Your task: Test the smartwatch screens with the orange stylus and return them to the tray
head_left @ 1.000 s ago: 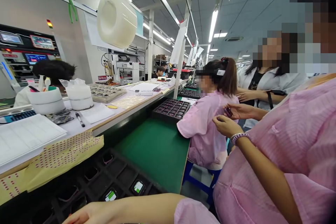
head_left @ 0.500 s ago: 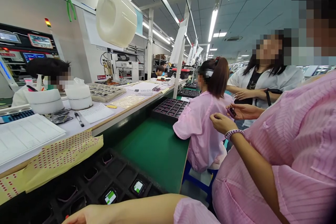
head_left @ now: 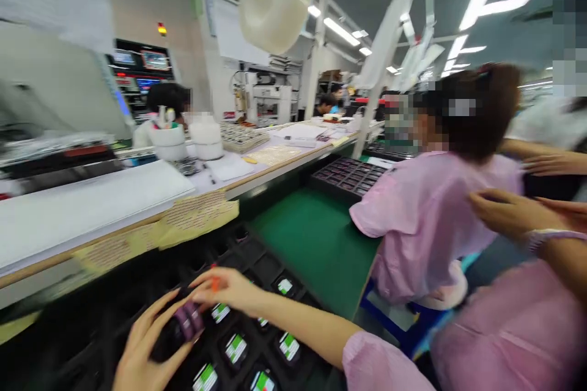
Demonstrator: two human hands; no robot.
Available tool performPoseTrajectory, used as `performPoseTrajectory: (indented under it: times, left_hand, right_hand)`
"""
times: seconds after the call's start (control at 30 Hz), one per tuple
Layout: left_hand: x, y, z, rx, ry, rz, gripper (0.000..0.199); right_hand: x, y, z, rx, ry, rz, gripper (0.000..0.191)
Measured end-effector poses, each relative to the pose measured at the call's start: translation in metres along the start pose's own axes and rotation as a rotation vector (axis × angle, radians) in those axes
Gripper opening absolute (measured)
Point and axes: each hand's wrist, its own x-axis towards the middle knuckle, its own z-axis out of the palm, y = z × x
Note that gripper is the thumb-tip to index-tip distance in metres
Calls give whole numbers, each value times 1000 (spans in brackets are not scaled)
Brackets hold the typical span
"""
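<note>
Over a black compartment tray (head_left: 263,263), my left hand (head_left: 147,348) curls its fingers and thumb around a dark purple, rounded device (head_left: 188,319). My right hand (head_left: 224,287) reaches in from the right, its fingertips bunched at the upper edge of the same device; an orange patch shows at its fingers. Several dark units with green-and-white labels (head_left: 236,348) sit in the tray's compartments below and right of the hands. Motion blur softens the fingertips and the device.
A green work surface (head_left: 302,232) runs beyond the tray to another filled black tray (head_left: 348,176). On the left, a raised shelf (head_left: 257,178) holds papers and white cups. A person in pink (head_left: 426,208) sits at right; another person's hands (head_left: 518,214) are nearer.
The view has swung left and down. My left hand has come into view around the device, and my right hand now shows more fully, at the device.
</note>
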Motion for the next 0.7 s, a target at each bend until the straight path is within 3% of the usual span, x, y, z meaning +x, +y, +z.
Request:
performPoseTrajectory:
  times: [0.1,0.17,0.27,0.5,0.7]
  left_hand:
    - [-3,11,-6,-138,-64,-232,42]
    - [-2,17,-6,-231,-86,-372,46]
    - [-3,21,-4,-320,-87,-467,50]
    - [-8,26,-6,-376,-87,-468,52]
    - [-8,26,-6,-378,-82,-453,52]
  right_hand:
    - [-11,-12,-2,-19,141,-160,45]
    - [-13,-12,-4,-54,140,-175,52]
    - [-19,-8,-3,-106,108,-221,51]
    - [-34,-6,-1,-174,167,-365,45]
    - [-33,-6,-2,-215,140,-389,44]
